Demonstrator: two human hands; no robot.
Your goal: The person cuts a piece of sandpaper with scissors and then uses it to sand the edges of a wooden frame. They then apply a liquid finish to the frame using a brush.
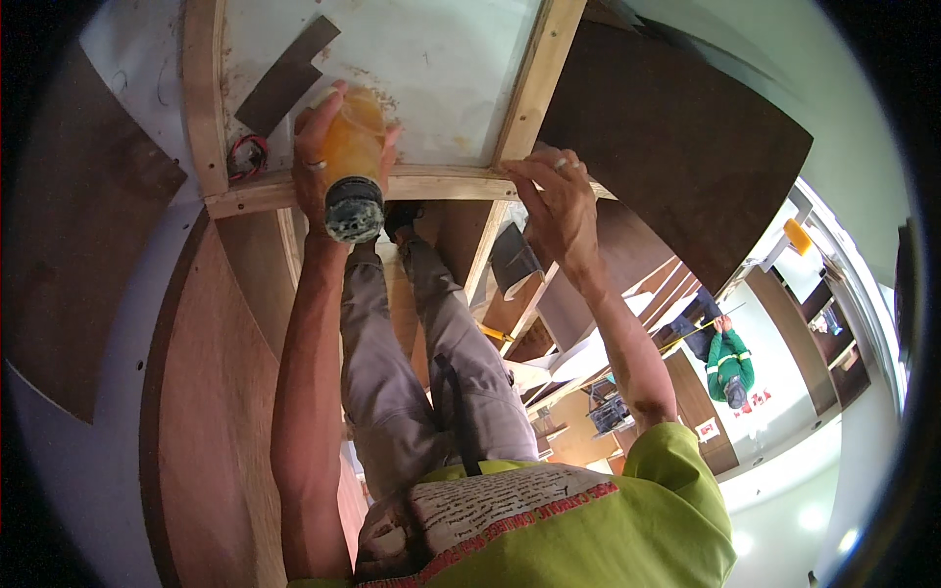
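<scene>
Bottle (353,147), orange and see-through w/ a dark ribbed cap, is gripped by the left hand (319,162); fingers are wrapped round its body, a ring is seen on one finger. It is held up against the wooden frame (446,184), cap end toward the camera, body lying over the horizontal rail and reaching onto the white panel (431,69) behind. Brownish smears are seen on the panel near the bottle and along the rail.

Right hand (559,201) is set on the same frame, just beside the joint where the horizontal rail meets the upright on the right. Fingers are curled over the rail edge & pressed to the wood; nothing else is seen held in it.

A dark strip (286,76) lies slanted on the panel, upper left of the bottle. Red wire (247,155) is bunched at the frame's left corner. Big dark brown boards (676,137) are seen at right & left of the frame. Grey trousers (421,353) and a yellow-green shirt (608,529) fill the lower middle. Well apart, at right, another person in green (730,365) is seen on a pale floor.
</scene>
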